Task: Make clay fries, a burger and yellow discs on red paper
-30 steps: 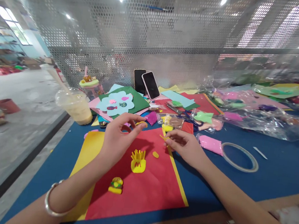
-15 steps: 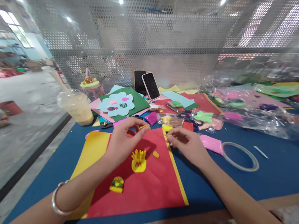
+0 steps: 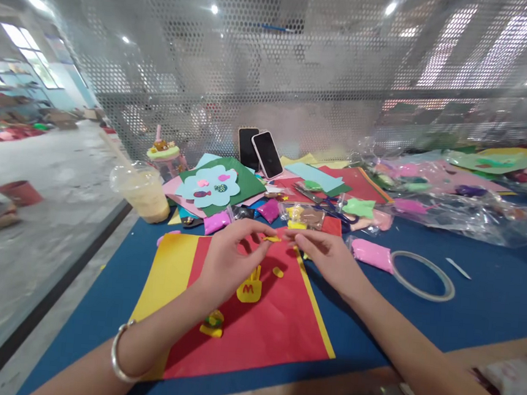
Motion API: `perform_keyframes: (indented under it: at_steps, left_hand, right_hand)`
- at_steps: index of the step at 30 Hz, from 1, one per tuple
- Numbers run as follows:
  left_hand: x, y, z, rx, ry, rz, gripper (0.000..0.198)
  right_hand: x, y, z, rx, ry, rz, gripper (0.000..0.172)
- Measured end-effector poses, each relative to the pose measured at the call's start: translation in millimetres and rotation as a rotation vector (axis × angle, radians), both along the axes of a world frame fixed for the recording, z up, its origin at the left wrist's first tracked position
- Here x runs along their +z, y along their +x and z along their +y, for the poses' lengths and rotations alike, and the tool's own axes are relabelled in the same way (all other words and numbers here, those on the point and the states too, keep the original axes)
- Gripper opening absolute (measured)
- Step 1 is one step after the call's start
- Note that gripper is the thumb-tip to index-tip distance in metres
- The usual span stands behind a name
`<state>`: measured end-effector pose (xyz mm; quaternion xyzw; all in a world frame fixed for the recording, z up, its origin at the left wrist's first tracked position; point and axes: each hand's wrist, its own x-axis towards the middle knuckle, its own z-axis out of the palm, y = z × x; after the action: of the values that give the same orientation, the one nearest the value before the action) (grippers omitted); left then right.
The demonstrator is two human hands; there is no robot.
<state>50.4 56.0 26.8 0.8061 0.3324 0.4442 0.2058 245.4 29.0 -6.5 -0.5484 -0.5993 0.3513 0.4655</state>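
Note:
My left hand [image 3: 233, 259] pinches a small piece of yellow clay [image 3: 272, 239] between thumb and fingertips above the red paper [image 3: 289, 323]. Close beside it, my right hand [image 3: 327, 255] has its thumb and fingers pressed together; whatever is in them is too small to make out. Below lies a yellow clay fries box [image 3: 249, 292] with a red M, its top partly behind my left hand. A small yellow clay oval [image 3: 278, 272] rests to its right. Nearer me is a clay burger [image 3: 212, 324], partly covered by my left wrist.
Behind the paper are packets of clay [image 3: 269, 211], scissors [image 3: 336, 207] and a blue cloud-shaped cutout [image 3: 209, 185]. Two phones [image 3: 267, 155] lean on the perforated metal screen. A drink cup [image 3: 146, 193] stands left; a tape ring [image 3: 423, 275] and pink packet [image 3: 371, 254] lie right.
My two hands have come together, the left moving right so that it now covers part of the fries and burger. The view has shifted slightly.

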Motion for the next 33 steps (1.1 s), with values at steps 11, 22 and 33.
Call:
perform_keyframes:
  at_steps: [11, 22, 33]
  left_hand:
    - [-2.7, -1, 3, -0.008, 0.161, 0.159, 0.026]
    - [-5.4, -10, 13, 0.040, 0.669, 0.267, 0.011]
    - [-0.7, -3, 7, -0.022, 0.546, 0.210, 0.008]
  right_hand:
    - [6.1, -17, 11, 0.139, -0.017, 0.130, 0.031]
    - [13.3, -25, -3, 0.466, -0.274, 0.685, 0.033]
    - [4.6, -22, 0, 0.435, -0.303, 0.717, 0.026]
